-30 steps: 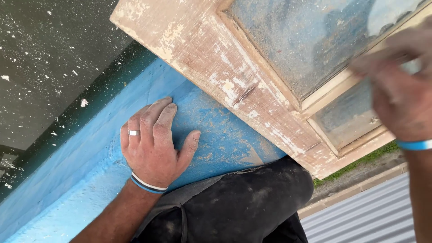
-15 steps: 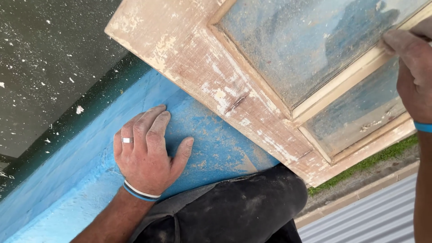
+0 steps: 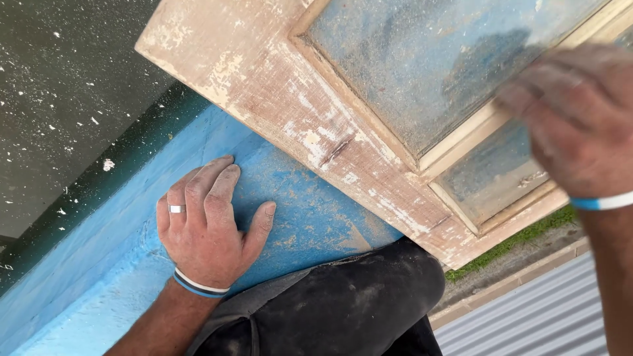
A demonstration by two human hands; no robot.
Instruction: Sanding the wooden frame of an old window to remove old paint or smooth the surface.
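Old wooden window frame (image 3: 316,125) with worn, flaking paint fills the upper middle, tilted across the view; its dusty glass panes (image 3: 428,72) sit inside pale inner bars; frame rests over a blue painted ledge (image 3: 310,217) and reaches out past its edge. My right hand (image 3: 580,118) is up at the right, on or just over the inner bar between the panes; it's motion-blurred, so I cannot tell whether the fingers are pinching anything or just rubbing flat; blue and white wristband (image 3: 603,201) below it. My left hand (image 3: 208,224) lies palm down on the blue ledge just beside the frame's lower edge, fingers spread, thumb out, holding nothing; silver ring (image 3: 177,209) on one finger, another band at the wrist.

Judging by the blur, the right hand is working the bar surface; to do it well I'd keep strokes short and along the grain, stay off the glass, and keep the left hand planted as a brace so the body doesn't rock.

Further out: my dark-trousered knee (image 3: 356,296) at bottom centre; speckled dark floor (image 3: 59,79) at left; grass strip (image 3: 521,240) and corrugated sheet (image 3: 527,316) lower right.
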